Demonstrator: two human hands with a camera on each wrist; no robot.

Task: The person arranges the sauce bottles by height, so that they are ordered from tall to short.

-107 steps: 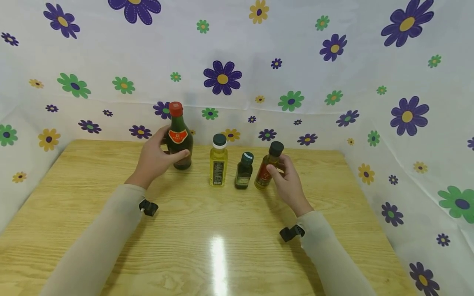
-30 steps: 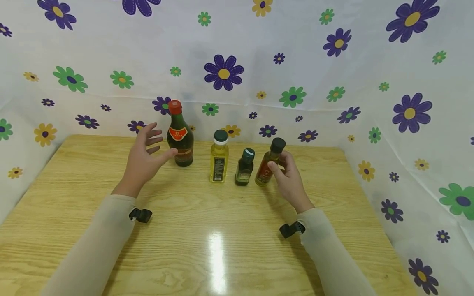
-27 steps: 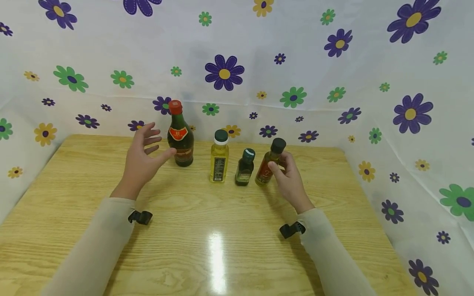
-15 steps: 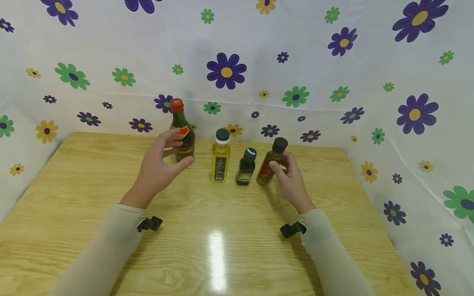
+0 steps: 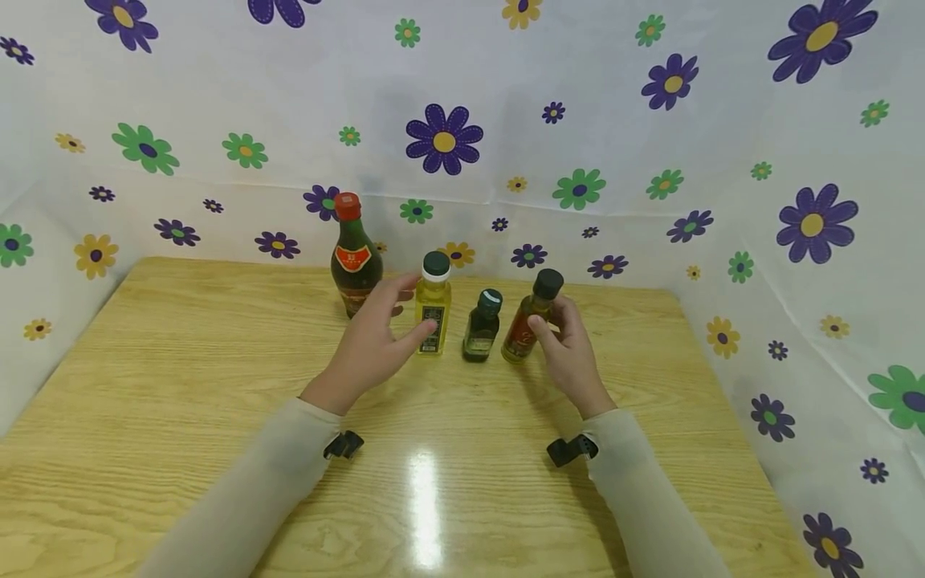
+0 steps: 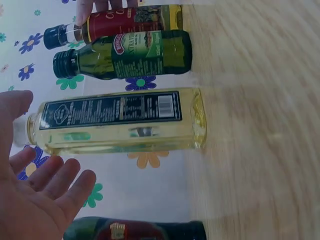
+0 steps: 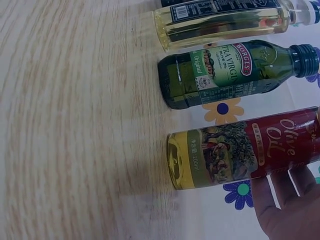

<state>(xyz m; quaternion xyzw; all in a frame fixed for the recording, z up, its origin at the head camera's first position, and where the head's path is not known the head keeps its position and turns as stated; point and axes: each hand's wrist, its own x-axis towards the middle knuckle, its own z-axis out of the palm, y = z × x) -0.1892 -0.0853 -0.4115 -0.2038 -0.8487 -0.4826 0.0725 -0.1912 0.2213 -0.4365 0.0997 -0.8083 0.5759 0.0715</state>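
Note:
My left hand (image 5: 372, 345) reaches toward a clear bottle of yellow oil (image 5: 431, 309) with a dark green cap. In the left wrist view, its thumb and spread fingers stand apart on either side of that bottle's neck, not curled round it. With thumb and fingers, my right hand (image 5: 571, 353) grips a red-labelled olive oil bottle (image 7: 245, 150), upright with a slight lean. Between the two stands a small dark green olive oil bottle (image 7: 230, 72). A larger dark bottle with a red cap (image 5: 350, 253) stands behind my left fingers, which hide its lower part.
All the bottles stand in a row near the back of the wooden table (image 5: 181, 353). A white flower-printed cloth (image 5: 289, 96) hangs behind the table and along its right side. Light glares on the front of the tabletop.
My left hand has let go of the red-capped bottle, drawn back, then moved right to the yellow oil bottle. My right hand keeps its grip. The view has shifted slightly.

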